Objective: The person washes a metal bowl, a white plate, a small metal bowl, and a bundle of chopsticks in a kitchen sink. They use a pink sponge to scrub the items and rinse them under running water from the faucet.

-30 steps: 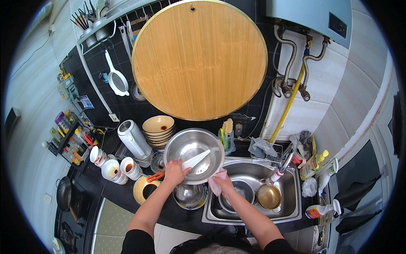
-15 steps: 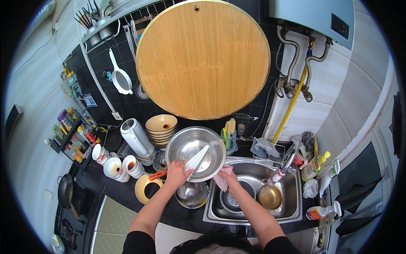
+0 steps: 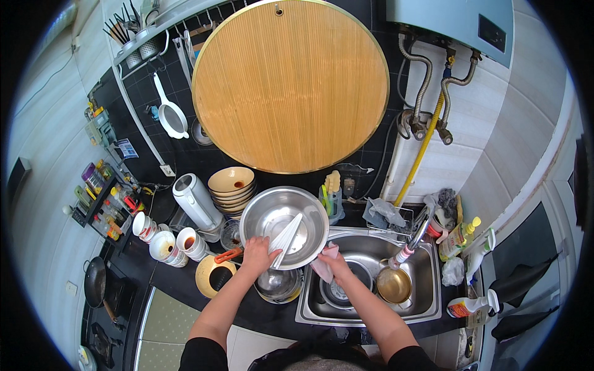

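The large shiny steel basin (image 3: 283, 226) stands tilted at the sink's left edge, its inside facing me, a white flat utensil (image 3: 286, 238) lying across it. My left hand (image 3: 258, 252) grips the basin's near rim, fingers clenched on it. My right hand (image 3: 335, 263) is closed on a pink cloth (image 3: 323, 267) at the basin's right rim, just above the steel sink (image 3: 427, 290). I judge the wiping unfinished: below the basin sits a smaller steel bowl (image 3: 277, 283), and a brass-coloured pot (image 3: 393, 284) waits in the sink. Left of my arm lies a yellow round lid (image 3: 213, 275). Further off, tan bowls (image 3: 231, 185) are stacked, and a big round wooden board (image 3: 289, 83) leans on the far wall.
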Demonstrator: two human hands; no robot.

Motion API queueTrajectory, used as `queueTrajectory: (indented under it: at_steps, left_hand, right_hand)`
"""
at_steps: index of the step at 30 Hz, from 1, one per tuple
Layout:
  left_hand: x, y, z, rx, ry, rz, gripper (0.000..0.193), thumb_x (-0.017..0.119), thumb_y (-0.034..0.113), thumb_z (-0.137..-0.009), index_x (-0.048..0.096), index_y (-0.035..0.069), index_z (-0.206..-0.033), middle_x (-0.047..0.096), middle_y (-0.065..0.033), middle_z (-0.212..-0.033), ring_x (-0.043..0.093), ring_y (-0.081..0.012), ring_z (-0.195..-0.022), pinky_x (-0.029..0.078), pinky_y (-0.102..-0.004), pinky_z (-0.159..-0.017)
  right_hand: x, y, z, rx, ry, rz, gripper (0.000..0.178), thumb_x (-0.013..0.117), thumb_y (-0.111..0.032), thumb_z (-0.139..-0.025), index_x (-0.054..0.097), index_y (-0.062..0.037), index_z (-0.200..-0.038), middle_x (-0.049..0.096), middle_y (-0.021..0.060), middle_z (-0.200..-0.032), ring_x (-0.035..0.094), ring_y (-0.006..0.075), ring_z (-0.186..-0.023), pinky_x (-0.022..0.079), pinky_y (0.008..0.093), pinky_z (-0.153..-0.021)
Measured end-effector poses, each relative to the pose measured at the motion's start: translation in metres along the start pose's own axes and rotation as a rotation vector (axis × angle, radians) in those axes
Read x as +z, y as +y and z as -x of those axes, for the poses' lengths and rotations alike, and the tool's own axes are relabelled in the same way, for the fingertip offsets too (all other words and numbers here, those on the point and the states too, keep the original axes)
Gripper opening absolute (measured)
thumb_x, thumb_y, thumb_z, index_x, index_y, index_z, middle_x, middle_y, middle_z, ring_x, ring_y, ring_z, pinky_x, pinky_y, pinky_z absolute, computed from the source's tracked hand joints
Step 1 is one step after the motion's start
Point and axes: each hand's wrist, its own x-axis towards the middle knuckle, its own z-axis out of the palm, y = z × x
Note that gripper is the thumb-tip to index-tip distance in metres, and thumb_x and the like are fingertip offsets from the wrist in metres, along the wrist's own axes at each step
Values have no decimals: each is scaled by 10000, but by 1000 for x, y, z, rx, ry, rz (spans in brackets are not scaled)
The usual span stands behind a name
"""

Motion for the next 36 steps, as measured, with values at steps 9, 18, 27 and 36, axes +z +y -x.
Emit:
queueTrajectory:
  at_steps: [9,18,27,36]
  left_hand:
    - [0,0,1,8,-6,24,558,543,450,-779,535,-32,-1060,555,-176,-989,479,-321,-972,355,-408,-865]
    - [-12,28,-11,102,64,68,539,562,392,-783,505,-51,-1083,496,-229,-1105,433,-355,-1045,318,-429,-914]
    - [-25,129,-27,381,58,406,376,635,193,-736,534,-33,-1019,548,-188,-1023,495,-341,-978,392,-406,-862]
    - [120,173,48,293,-649,486,180,513,125,-752,596,40,-888,604,-169,-829,560,-334,-848,451,-432,-746]
  right_hand:
    - [-8,2,6,15,58,-12,389,698,-110,-715,471,-85,-1030,530,21,-924,549,143,-843,465,284,-739]
    - [-51,2,24,10,61,-62,331,673,-94,-735,475,-75,-999,537,23,-873,544,134,-809,467,278,-705]
    - [-179,21,85,107,369,305,290,679,-28,-675,538,-56,-927,571,47,-834,563,158,-762,478,296,-676]
    - [-245,116,71,376,194,396,343,695,-57,-642,587,-61,-968,599,37,-868,561,168,-771,452,295,-696]
